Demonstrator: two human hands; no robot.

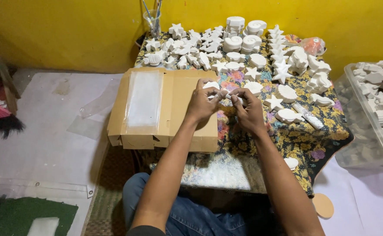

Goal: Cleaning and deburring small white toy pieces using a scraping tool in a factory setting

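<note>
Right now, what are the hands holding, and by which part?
Both hands pinch one small white plaster piece between them: left hand at its left end, right hand at its right end, fingers on the edges. Its shape cannot be told.

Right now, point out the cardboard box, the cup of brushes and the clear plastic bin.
cardboard box (180, 94), head view, bare top flap.
cup of brushes (152, 22), head view, cup wall.
clear plastic bin (353, 102), head view, left wall.

Matt white plaster shapes (283, 72), brown cardboard box (180, 94), floral cloth (296, 131)
</note>
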